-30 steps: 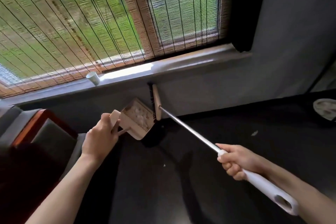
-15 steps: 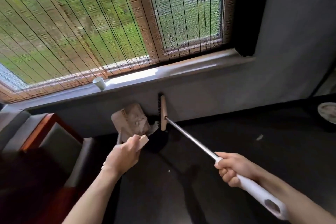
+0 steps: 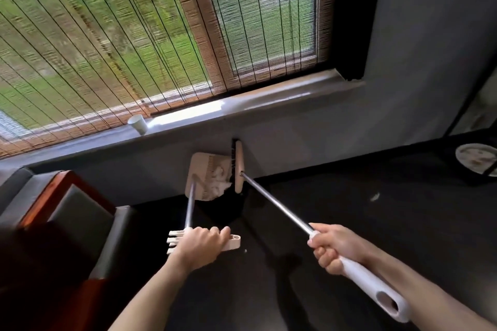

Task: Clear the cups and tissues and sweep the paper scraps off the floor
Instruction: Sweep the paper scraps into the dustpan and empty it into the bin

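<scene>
Two hands work: the left hand [image 3: 200, 246] grips the handle of the dustpan [image 3: 200, 169], and the right hand [image 3: 334, 248] clasps the broom [image 3: 274, 208]. Paper scraps [image 3: 219, 184] lie in the dustpan ahead of the left hand, and a cup [image 3: 138, 124] stands on the sill [image 3: 269, 99] beyond.

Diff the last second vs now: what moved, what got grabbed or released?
The left hand drew back toward the person while gripping the handle end of the dustpan, so its metal rod now shows at length. Nothing was released. Unchanged: the dustpan with white scraps by the wall, the right hand gripping the broom, the paper cup on the sill.
</scene>
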The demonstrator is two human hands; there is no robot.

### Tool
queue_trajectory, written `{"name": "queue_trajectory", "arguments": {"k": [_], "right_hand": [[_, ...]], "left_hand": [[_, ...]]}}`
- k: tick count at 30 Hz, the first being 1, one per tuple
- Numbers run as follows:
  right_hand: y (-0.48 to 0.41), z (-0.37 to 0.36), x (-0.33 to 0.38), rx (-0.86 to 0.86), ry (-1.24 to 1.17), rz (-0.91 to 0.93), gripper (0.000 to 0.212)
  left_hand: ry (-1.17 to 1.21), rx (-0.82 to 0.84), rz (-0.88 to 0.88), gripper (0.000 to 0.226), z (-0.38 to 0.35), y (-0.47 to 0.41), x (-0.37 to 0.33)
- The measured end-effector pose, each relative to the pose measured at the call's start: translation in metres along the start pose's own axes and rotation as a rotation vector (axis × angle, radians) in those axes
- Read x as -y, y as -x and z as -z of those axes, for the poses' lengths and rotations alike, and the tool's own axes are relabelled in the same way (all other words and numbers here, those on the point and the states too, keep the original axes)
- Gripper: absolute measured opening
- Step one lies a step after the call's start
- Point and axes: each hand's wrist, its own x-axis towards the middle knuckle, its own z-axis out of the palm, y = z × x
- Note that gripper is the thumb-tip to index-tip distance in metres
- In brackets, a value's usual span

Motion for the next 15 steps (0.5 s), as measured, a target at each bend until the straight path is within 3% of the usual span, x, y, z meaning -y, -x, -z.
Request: {"name": "queue_trajectory", "arguments": {"k": [1, 4, 8, 15], "right_hand": [[0.001, 0.002, -0.001, -0.005, 0.001, -0.001, 0.019], [0.0, 0.01, -0.005, -0.02, 0.008, 0.001, 0.034], [0.0, 0.014, -0.009, 0.002, 0.009, -0.035, 0.023], [-0.006, 0.012, -0.014, 0.008, -0.003, -0.087, 0.024]], "left_hand": [[-0.058, -0.096, -0.061, 0.002, 0.002, 0.0, 0.005], [-0.123, -0.209, -0.084, 0.028, 0.007, 0.002, 0.027], [-0.187, -0.265, -0.097, 0.031, 0.017, 0.006, 0.029], [-0.169, -0.358, -0.069, 0.031, 0.032, -0.003, 0.032]]}}
